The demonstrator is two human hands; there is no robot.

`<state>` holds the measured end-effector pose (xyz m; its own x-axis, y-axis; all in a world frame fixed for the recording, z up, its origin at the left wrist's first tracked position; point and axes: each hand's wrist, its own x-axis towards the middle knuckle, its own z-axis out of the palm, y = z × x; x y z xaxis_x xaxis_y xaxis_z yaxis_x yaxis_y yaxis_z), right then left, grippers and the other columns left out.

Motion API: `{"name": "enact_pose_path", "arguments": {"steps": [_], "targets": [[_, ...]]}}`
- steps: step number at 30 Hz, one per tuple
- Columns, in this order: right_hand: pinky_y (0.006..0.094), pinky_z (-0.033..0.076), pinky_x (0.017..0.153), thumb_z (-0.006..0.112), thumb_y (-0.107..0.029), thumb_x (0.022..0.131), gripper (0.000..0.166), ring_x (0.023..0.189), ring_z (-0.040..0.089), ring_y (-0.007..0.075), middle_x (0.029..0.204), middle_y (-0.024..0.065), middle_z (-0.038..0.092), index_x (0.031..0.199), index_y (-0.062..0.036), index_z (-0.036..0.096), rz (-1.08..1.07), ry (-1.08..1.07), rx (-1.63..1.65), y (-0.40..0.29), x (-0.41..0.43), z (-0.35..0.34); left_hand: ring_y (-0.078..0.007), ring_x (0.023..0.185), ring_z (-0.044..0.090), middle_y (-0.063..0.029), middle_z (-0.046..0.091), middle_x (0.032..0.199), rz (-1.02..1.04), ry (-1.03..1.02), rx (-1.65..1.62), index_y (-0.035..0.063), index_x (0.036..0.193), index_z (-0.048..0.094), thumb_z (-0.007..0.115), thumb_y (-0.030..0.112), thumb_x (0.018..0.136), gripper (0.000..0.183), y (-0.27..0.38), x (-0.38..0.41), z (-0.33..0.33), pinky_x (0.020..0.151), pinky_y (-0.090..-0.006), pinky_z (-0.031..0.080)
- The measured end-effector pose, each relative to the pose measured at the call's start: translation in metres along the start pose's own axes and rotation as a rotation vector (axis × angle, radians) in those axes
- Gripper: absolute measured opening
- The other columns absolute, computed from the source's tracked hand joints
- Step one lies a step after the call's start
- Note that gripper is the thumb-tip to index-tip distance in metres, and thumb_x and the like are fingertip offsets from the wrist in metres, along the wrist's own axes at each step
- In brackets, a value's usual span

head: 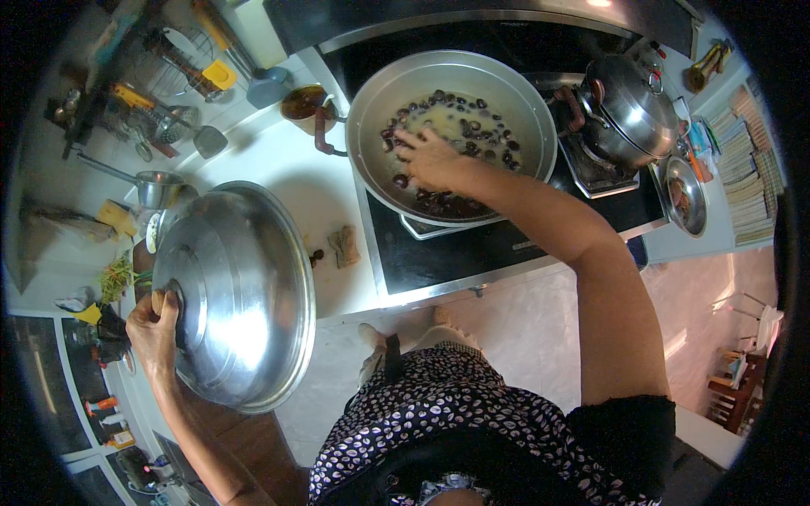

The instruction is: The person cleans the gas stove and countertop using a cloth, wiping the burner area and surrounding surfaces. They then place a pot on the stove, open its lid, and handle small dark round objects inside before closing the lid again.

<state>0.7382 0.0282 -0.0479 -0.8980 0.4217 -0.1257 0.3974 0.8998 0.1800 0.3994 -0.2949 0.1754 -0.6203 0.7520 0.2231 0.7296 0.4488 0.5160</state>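
A large metal wok (373, 183) with brown handles sits on the left side of the black gas stove. Inside it are pale, cloudy liquid and dark reddish round pieces (474, 129), perhaps fruits or nuts. Over the wok's contents, my right hand (433, 161) is spread with its fingers apart; whether the fingertips touch the liquid is unclear. My left hand (158, 316) grips the knob of a big domed metal lid (234, 297), which is tilted on its side above the counter, left of the wok.
A lidded metal pot (633, 114) stands on the right burner, with a steel bowl (683, 196) beside the stove. Behind the lid are a small saucepan (158, 188) and hanging utensils (211, 140). A folded cloth (343, 246) lies on the white counter (316, 209) near a brown bowl (306, 104).
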Motion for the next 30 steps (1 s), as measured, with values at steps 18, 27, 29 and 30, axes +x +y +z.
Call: {"name": "enact_pose_path", "arguments": {"steps": [18,27,29,30], "targets": [[0.0542,0.021,0.107,0.054,-0.037,0.091,0.048,0.128,0.041,0.0316,0.138,0.0092,0.044,0.136,-0.0216,0.047,0.422,-0.410,0.382,0.070,-0.012,-0.038,-0.0046,0.060,0.032,0.0071,0.041,0.062,-0.006,-0.039,-0.088,0.0077,0.062,0.043,0.068,0.011,0.082,0.032,-0.016,0.022,0.006,0.055,-0.0209,0.027],[0.0516,0.040,0.091,0.064,-0.024,0.081,0.038,0.107,0.057,0.0341,0.115,0.0137,0.056,0.118,-0.0170,0.059,0.239,-0.560,0.373,0.029,-0.070,-0.050,-0.0040,0.060,0.032,0.0078,0.041,0.063,0.007,-0.034,-0.007,0.0078,0.063,0.044,0.066,0.014,0.084,0.031,-0.009,0.023,0.004,0.056,-0.0214,0.025],[0.0513,0.042,0.088,0.065,-0.022,0.079,0.037,0.103,0.058,0.0352,0.112,0.0147,0.056,0.116,-0.0172,0.060,0.242,-0.476,0.394,0.025,-0.072,-0.036,-0.0042,0.060,0.031,0.0077,0.041,0.063,0.018,-0.040,-0.040,0.0082,0.063,0.044,0.066,0.015,0.084,0.032,-0.011,0.026,0.009,0.056,-0.0218,0.025],[0.0516,0.042,0.088,0.065,-0.021,0.079,0.038,0.103,0.058,0.0356,0.111,0.0153,0.057,0.116,-0.0173,0.060,0.251,-0.426,0.383,0.024,-0.071,-0.036,-0.0043,0.060,0.031,0.0075,0.041,0.062,0.023,-0.044,-0.058,0.0084,0.063,0.044,0.066,0.016,0.084,0.032,-0.013,0.029,0.015,0.056,-0.0220,0.025]]}}
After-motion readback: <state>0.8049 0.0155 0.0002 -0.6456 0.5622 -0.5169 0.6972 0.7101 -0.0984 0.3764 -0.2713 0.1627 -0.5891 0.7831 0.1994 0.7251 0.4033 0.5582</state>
